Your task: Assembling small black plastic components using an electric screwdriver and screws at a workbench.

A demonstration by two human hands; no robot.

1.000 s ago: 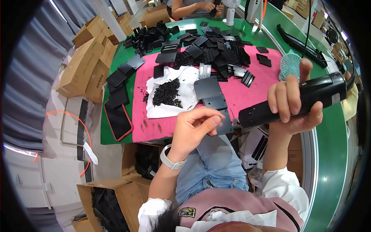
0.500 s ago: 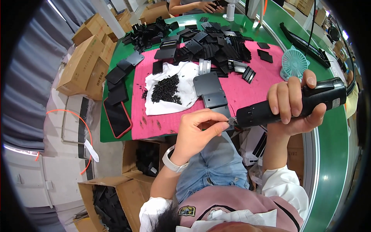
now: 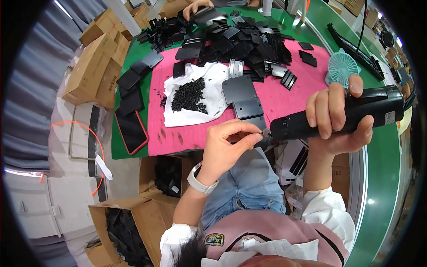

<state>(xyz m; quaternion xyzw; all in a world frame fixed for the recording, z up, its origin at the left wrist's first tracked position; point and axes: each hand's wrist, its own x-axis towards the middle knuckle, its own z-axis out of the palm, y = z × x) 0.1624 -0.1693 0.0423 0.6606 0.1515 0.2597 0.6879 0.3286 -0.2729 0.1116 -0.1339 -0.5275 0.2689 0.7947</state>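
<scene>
Black electric screwdriver (image 3: 338, 116) lies level over the desk's (image 3: 378, 178) near edge, right hand (image 3: 340, 118) wrapped tight around it. Left hand (image 3: 227, 149) pinches something tiny at its tip, beside the black metal plates (image 3: 244, 95) on the pink mat (image 3: 307, 86).

Green table (image 3: 133, 62) carries a pink mat (image 3: 302, 84) and black plates (image 3: 133, 84).

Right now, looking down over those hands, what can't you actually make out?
- Head view: whatever the left hand pinches at the electric screwdriver tip is hidden by its fingertips.
- The single pieces in the pile of small black screws are too small.
- The co-worker's hand is cut off by the top edge.
</scene>
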